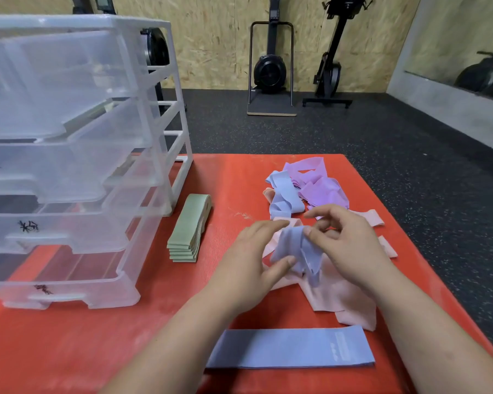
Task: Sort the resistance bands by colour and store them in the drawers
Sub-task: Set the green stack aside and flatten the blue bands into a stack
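Holding a crumpled blue band (299, 248) between them, both hands work at the middle of the red mat (69, 351). The left hand (254, 260) pinches the band's left side between thumb and fingers. The right hand (350, 245) grips its upper right part with curled fingertips. The band hangs bunched and twisted just above a loose heap of pink bands (345, 297), so its long axis cannot yet be read.

What matters for the coming move is the flat blue band (291, 349). It lies straight back from the grip toward the person, near the mat's near edge and between the two forearms. Its long axis runs left to right, parallel to that edge. Neither hand is clearly closer to it, though the right forearm passes just past its right end.

The held band likely needs pulling out flat, turning to that same left-right line, and drawing back toward the near edge to land on its match.

A neat green stack (191, 226) lies left of the hands, its long axis running from near to far. Just beyond it, the clear drawer unit (77, 166) stands at the far left corner, on the left hand's side. A mixed pile (310, 189) of purple, blue and pink bands waits toward the far right corner.
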The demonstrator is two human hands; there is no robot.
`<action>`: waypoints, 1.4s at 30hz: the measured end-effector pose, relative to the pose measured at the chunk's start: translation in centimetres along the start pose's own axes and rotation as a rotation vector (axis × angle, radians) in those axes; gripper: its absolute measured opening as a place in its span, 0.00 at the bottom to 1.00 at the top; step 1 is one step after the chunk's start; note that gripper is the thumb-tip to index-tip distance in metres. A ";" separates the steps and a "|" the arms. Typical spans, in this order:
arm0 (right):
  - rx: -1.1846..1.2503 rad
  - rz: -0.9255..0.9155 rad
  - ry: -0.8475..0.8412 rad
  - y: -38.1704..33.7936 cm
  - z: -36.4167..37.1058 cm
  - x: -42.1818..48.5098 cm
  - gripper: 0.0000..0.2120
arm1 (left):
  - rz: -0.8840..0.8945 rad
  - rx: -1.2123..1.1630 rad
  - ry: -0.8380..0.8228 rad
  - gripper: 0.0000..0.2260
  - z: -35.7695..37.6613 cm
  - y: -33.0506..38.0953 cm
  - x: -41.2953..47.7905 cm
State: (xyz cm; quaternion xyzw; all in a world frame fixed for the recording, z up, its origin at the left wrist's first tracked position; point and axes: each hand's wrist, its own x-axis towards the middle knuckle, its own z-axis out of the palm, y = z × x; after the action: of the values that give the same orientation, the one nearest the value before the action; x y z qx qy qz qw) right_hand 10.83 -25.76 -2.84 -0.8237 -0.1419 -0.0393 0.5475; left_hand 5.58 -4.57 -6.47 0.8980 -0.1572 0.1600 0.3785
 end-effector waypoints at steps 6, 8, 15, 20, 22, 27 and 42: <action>0.156 0.032 -0.180 -0.9 1.3 -0.4 0.13 | -0.123 -0.064 0.013 0.12 0.9 -0.4 0.3; 0.152 0.037 -0.271 -0.9 0.9 -0.4 0.20 | -0.191 -0.085 0.044 0.07 0.8 -0.6 0.5; -0.060 -0.007 -0.254 0.5 -0.3 0.2 0.20 | -0.328 -0.309 0.167 0.02 -0.2 -1.2 1.0; 0.113 0.018 0.005 0.1 -1.3 0.9 0.05 | -0.338 -0.266 0.251 0.05 -1.0 -1.5 1.3; 0.149 0.021 0.067 -0.4 -1.5 0.9 0.01 | -0.350 -0.250 0.252 0.08 -1.1 -1.6 1.3; 0.132 0.006 0.119 -1.1 -2.2 0.5 0.15 | -0.325 -0.236 0.246 0.13 -0.8 -1.2 1.2; 0.358 0.086 -0.206 -1.9 -0.3 -0.3 0.15 | -0.218 -0.288 0.103 0.08 0.0 0.4 1.4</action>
State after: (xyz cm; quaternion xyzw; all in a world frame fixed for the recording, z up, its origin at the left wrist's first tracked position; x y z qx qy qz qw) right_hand 10.03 -25.43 -1.08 -0.7181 -0.1667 0.0946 0.6690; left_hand 6.64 -5.08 -5.66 0.8368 -0.0608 0.1397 0.5258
